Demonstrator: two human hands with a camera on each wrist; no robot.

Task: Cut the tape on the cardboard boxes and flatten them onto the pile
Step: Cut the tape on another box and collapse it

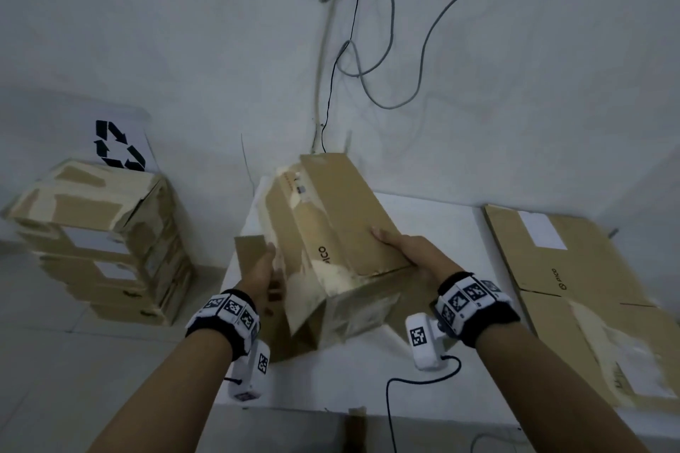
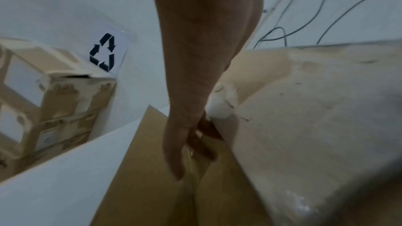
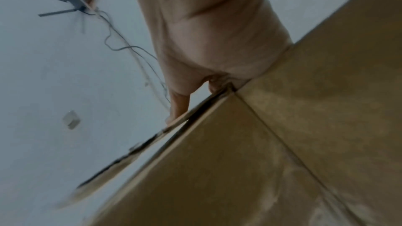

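Box (image 1: 331,232) sits tilted on the white table (image 1: 441,232), held between both hands. Left hand (image 1: 263,274) lies flat, fingers straight, on its left side; right hand (image 1: 408,250) grips the right edge. Stack (image 1: 99,232) far left, flattened pile (image 1: 574,276) right.

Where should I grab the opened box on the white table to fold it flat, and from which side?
Probably by the box's two long side panels, one hand from each side, as the left hand and right hand do now. Its near end is open with loose flaps, so that end likely gives no firm hold, and pushing the long sides in opposite directions should skew it flat.
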